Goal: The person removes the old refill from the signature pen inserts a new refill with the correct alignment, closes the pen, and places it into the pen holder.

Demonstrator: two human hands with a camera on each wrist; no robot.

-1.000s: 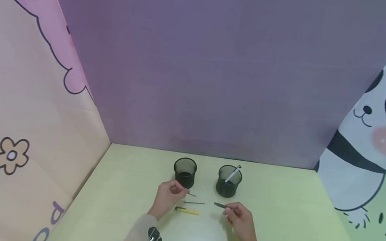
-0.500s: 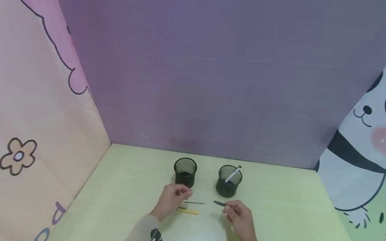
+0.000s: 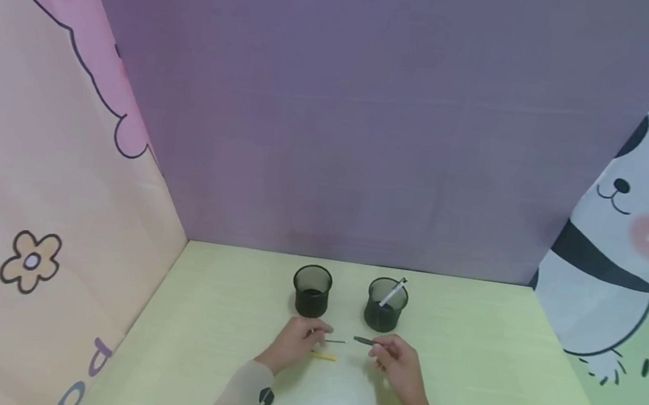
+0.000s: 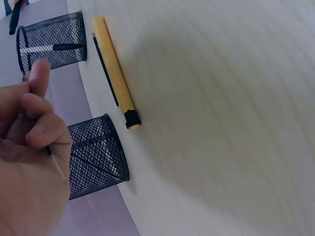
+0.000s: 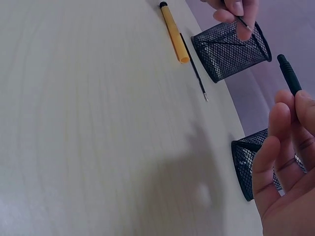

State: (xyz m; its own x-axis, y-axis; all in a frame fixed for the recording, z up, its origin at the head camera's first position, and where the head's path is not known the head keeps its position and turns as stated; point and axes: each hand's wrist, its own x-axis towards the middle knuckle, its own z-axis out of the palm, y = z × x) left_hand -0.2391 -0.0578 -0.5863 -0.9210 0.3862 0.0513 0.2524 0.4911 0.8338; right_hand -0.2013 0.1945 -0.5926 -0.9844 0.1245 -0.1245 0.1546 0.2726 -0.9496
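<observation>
purple backdrop [image 3: 340,129] fills the upper centre of the head view; a panda print [image 3: 588,302] covers the right edge. below, a pale table [image 3: 210,324] supports two upright units, left mesh cup [image 3: 309,304] and right mesh cup [image 3: 381,317], both at lower centre. a white pen [image 3: 392,294] leans inside the latter.

hand status: the left hand [image 3: 296,342], lower centre, pinches a thin refill [image 5: 242,21], its tip protruding past the fingers. the right hand [image 3: 401,370], to the right of it, grips a dark pen barrel [image 5: 290,75] between thumb and fingers, one end exposed toward upper left. the two held parts are apart.

loose parts: a yellow tube [image 5: 173,32] lies at upper centre of the right wrist view, with a loose refill [image 5: 193,66] just beside it; whether they touch cannot be told.

caution: the held refill is slender; a slack pinch could let it slip or rotate. misalignment with the barrel could deflect or bend the tip. a low left hand could sweep the loose refill aside or set the yellow tube rolling.
</observation>
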